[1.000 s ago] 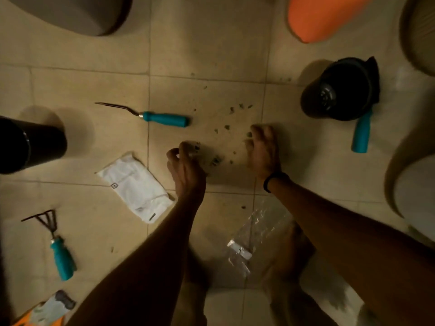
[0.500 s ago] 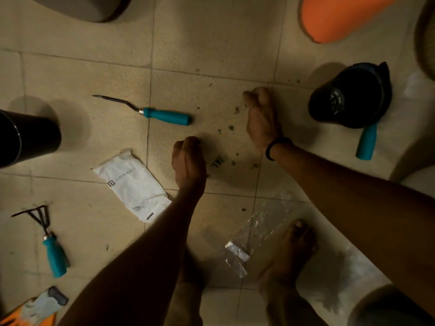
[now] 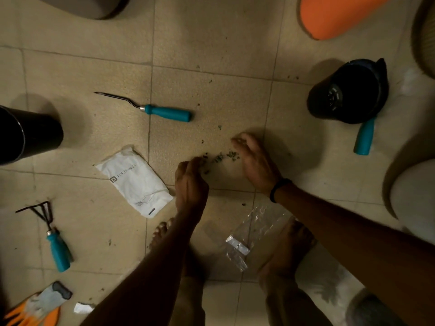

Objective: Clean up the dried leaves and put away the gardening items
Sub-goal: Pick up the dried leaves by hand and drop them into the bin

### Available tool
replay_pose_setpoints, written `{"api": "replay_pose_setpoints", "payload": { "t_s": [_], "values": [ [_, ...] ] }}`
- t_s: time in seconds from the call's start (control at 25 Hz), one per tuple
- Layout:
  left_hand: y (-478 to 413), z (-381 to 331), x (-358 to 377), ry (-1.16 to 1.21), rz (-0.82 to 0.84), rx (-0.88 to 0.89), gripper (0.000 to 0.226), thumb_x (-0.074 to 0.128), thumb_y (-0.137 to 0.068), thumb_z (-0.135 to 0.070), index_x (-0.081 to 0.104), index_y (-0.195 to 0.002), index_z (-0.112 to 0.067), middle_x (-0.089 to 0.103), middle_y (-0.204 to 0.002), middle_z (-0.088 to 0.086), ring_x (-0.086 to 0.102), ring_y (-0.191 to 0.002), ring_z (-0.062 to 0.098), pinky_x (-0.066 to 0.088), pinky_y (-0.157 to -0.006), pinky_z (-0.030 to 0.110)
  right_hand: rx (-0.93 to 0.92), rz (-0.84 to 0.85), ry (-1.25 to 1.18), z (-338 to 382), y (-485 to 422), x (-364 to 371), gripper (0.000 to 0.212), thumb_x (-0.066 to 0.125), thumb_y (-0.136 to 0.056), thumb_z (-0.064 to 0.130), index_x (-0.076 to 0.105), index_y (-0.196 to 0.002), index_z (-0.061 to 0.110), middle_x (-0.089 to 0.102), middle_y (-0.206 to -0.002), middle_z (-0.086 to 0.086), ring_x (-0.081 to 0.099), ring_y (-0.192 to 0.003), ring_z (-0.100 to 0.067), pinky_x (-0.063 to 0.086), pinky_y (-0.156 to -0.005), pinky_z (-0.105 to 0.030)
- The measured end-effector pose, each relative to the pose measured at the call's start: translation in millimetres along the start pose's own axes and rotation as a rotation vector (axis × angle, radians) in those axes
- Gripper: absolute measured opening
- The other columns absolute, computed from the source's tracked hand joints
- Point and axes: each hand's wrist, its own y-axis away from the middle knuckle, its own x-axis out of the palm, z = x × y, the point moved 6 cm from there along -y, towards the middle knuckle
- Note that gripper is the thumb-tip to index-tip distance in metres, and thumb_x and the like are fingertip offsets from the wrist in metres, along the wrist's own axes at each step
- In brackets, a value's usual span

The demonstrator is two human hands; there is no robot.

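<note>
Dried leaf bits (image 3: 221, 157) lie in a small heap on the tiled floor between my hands. My left hand (image 3: 191, 182) rests on the floor just left of the heap, fingers curled, with a few bits at its fingertips. My right hand (image 3: 255, 161) is cupped with its edge on the floor, right of the heap. A teal-handled weeder (image 3: 166, 112) lies beyond the heap to the left. At lower left there is a teal-handled hand rake (image 3: 56, 245). A clear plastic bag (image 3: 250, 231) lies by my feet.
A white pouch (image 3: 136, 180) lies left of my left hand. A black pot (image 3: 348, 92) lies on its side at right over a teal tool handle (image 3: 363, 138). Another black pot (image 3: 28, 135) stands far left, an orange pot (image 3: 334, 12) at top right, gloves (image 3: 35, 307) at bottom left.
My right hand has swept back from the far tile towards me, dragging leaf bits into a heap beside my left hand. The left hand has stayed about where it was.
</note>
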Motion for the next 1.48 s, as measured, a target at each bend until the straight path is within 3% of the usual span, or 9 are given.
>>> {"api": "replay_pose_setpoints", "payload": {
  "t_s": [0.08, 0.24, 0.44, 0.52, 0.64, 0.76, 1.0, 1.2, 1.48],
  "values": [
    [12, 0, -2, 0.000, -0.015, -0.044, 0.065, 0.049, -0.080, 0.012, 0.051, -0.139, -0.015, 0.047, -0.132, 0.014, 0.047, -0.116, 0.026, 0.045, -0.085, 0.031, 0.019, -0.033, 0.054, 0, -23, -6, 0.063, 0.046, -0.086, -0.017, 0.045, -0.144, 0.006, 0.035, -0.149, -0.019, 0.037, -0.136, -0.032, 0.047, -0.103, -0.034],
    [16, -1, 1, -0.026, 0.005, -0.093, 0.087, 0.057, -0.075, 0.016, 0.030, -0.153, -0.013, 0.032, -0.146, 0.016, 0.037, -0.121, 0.025, 0.032, -0.085, 0.022, -0.056, 0.039, 0.176, 21, -45, -4, 0.068, 0.028, -0.083, -0.009, 0.035, -0.149, 0.006, 0.027, -0.155, -0.015, 0.025, -0.141, -0.034, 0.039, -0.108, -0.035],
    [-13, -11, 2, -0.182, 0.068, 0.117, 0.093, 0.061, -0.074, 0.010, 0.022, -0.157, -0.011, 0.025, -0.153, 0.015, 0.033, -0.126, 0.035, 0.047, -0.090, 0.036, -0.175, 0.111, 0.103, 33, 15, 32, 0.038, 0.050, -0.094, 0.011, 0.055, -0.131, 0.002, 0.051, -0.134, -0.017, 0.050, -0.120, -0.030, 0.054, -0.091, -0.038],
    [-23, -17, 3, -0.258, 0.091, 0.180, 0.089, 0.061, -0.077, 0.007, 0.023, -0.156, -0.010, 0.023, -0.156, 0.013, 0.030, -0.128, 0.033, 0.048, -0.094, 0.037, -0.047, 0.080, -0.002, 13, 37, 32, 0.043, 0.039, -0.096, 0.013, 0.051, -0.136, 0.005, 0.045, -0.140, -0.015, 0.046, -0.125, -0.028, 0.049, -0.099, -0.036],
    [-18, -21, 9, -0.347, 0.117, 0.283, 0.084, 0.058, -0.081, 0.008, 0.024, -0.156, -0.009, 0.023, -0.157, 0.012, 0.030, -0.126, 0.031, 0.050, -0.092, 0.033, 0.513, -0.218, -0.160, -53, 65, 9, 0.052, 0.042, -0.096, 0.008, 0.039, -0.148, 0.009, 0.034, -0.152, -0.014, 0.031, -0.138, -0.026, 0.030, -0.115, -0.037],
    [8, -22, 20, -0.298, 0.210, 0.391, 0.080, 0.051, -0.079, 0.016, 0.034, -0.153, -0.008, 0.031, -0.154, 0.011, 0.034, -0.127, 0.030, 0.049, -0.093, 0.033, 0.834, -0.350, -0.119, -87, 84, -3, 0.066, 0.053, -0.088, -0.002, 0.030, -0.150, 0.001, 0.031, -0.151, -0.024, 0.034, -0.136, -0.039, 0.034, -0.112, -0.044],
    [40, 16, 11, -0.030, 0.052, 0.021, 0.082, 0.048, -0.072, 0.020, 0.041, -0.147, -0.013, 0.039, -0.143, 0.010, 0.035, -0.125, 0.023, 0.039, -0.096, 0.030, 0.394, -0.175, 0.031, -7, 57, 42, 0.061, 0.037, -0.088, -0.003, 0.034, -0.149, 0.003, 0.031, -0.150, -0.021, 0.041, -0.129, -0.035, 0.052, -0.096, -0.035],
    [46, 24, 4, -0.018, 0.042, 0.083, 0.062, 0.045, -0.088, 0.011, 0.043, -0.146, -0.012, 0.044, -0.137, 0.013, 0.043, -0.119, 0.024, 0.044, -0.095, 0.032, 0.212, -0.143, 0.043, 19, 46, 54, 0.059, 0.048, -0.088, -0.008, 0.043, -0.145, 0.006, 0.038, -0.147, -0.018, 0.039, -0.130, -0.033, 0.049, -0.101, -0.036],
    [29, 25, 7, -0.038, 0.011, 0.092, 0.062, 0.044, -0.091, 0.007, 0.039, -0.149, -0.014, 0.044, -0.138, 0.012, 0.046, -0.119, 0.027, 0.045, -0.094, 0.034, -0.081, -0.056, 0.216, 39, 53, 64, 0.044, 0.067, -0.080, -0.004, 0.063, -0.122, 0.008, 0.054, -0.128, -0.017, 0.054, -0.116, -0.035, 0.057, -0.077, -0.034]
  ]
}}
